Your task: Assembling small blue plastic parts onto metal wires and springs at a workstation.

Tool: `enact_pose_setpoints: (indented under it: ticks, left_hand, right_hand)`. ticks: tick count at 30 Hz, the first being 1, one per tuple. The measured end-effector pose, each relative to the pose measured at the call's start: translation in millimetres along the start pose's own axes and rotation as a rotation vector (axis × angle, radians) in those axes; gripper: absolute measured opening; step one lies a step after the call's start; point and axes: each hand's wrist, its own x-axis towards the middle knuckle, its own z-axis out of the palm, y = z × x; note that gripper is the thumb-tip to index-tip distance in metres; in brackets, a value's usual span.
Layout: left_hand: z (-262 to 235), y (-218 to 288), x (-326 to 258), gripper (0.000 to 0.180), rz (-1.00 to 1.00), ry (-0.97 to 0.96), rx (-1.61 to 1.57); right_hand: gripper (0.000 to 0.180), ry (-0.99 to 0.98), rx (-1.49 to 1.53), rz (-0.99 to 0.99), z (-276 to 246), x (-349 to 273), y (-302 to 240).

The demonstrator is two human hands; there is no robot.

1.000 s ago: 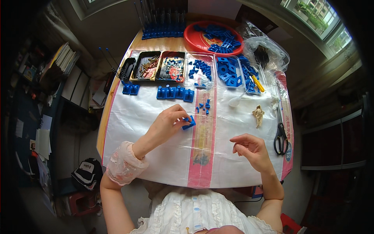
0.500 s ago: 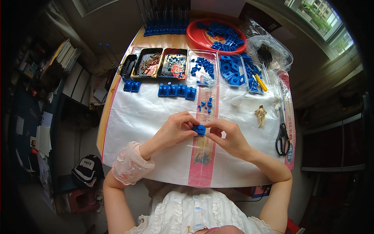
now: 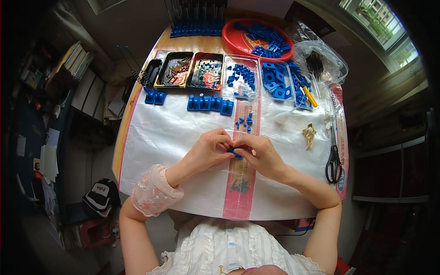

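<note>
Over the printed stripe of the white sheet, my left hand (image 3: 208, 149) pinches a small blue plastic block (image 3: 237, 154) between thumb and fingers. My right hand (image 3: 265, 158) is closed over the top and right side of the same block, its fingertips touching those of the left. Most of the block is hidden behind the fingers. Just beyond lie several tiny blue plastic pieces (image 3: 244, 122). To the far left of them, several finished-looking blue blocks (image 3: 210, 104) stand side by side in a row.
Trays of brass-coloured pins (image 3: 176, 71), small nuts (image 3: 207, 73) and blue parts (image 3: 276, 82) line the back. Behind them sits a red basin (image 3: 229, 36). A yellow-handled screwdriver (image 3: 310, 97) rests on the right tray. Black scissors (image 3: 333, 167) and a crumpled cloth scrap (image 3: 309, 135) lie right.
My right hand has moved left and its fingers have closed over the block, covering most of it. My left hand keeps its hold. The whole view has shifted slightly.
</note>
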Motion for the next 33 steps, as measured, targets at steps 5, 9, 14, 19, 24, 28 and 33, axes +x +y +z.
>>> enact_pose_setpoints:
  ticks: [5, 9, 14, 19, 24, 28, 33]
  left_hand:
    - [0, 1, 0, 0.025, -0.007, -0.001, -0.002]
    - [2, 1, 3, 0.024, -0.015, -0.008, -0.019]
    - [1, 3, 1, 0.023, -0.025, -0.007, -0.017]
    - [3, 2, 3, 0.025, -0.017, -0.006, -0.013]
    - [3, 9, 2, 0.027, -0.064, -0.007, -0.005]
    - [-1, 12, -7, 0.029, -0.125, 0.021, 0.035]
    - [2, 21, 2, 0.033, -0.081, -0.007, 0.036]
  right_hand:
    - [0.01, -0.003, -0.004, -0.004, 2, 1, -2]
    - [0.011, 0.009, -0.007, -0.023, 0, -2, 1]
    - [0.014, 0.013, -0.032, -0.096, 5, -2, 12]
    - [0.013, 0.029, -0.036, -0.092, 4, -4, 11]
    - [0.011, -0.01, -0.084, 0.053, -22, -19, -27]
    - [0.013, 0.089, -0.218, 0.123, -119, -28, -61]
    - [0.017, 0.594, -0.593, 0.363, -270, 23, 62]
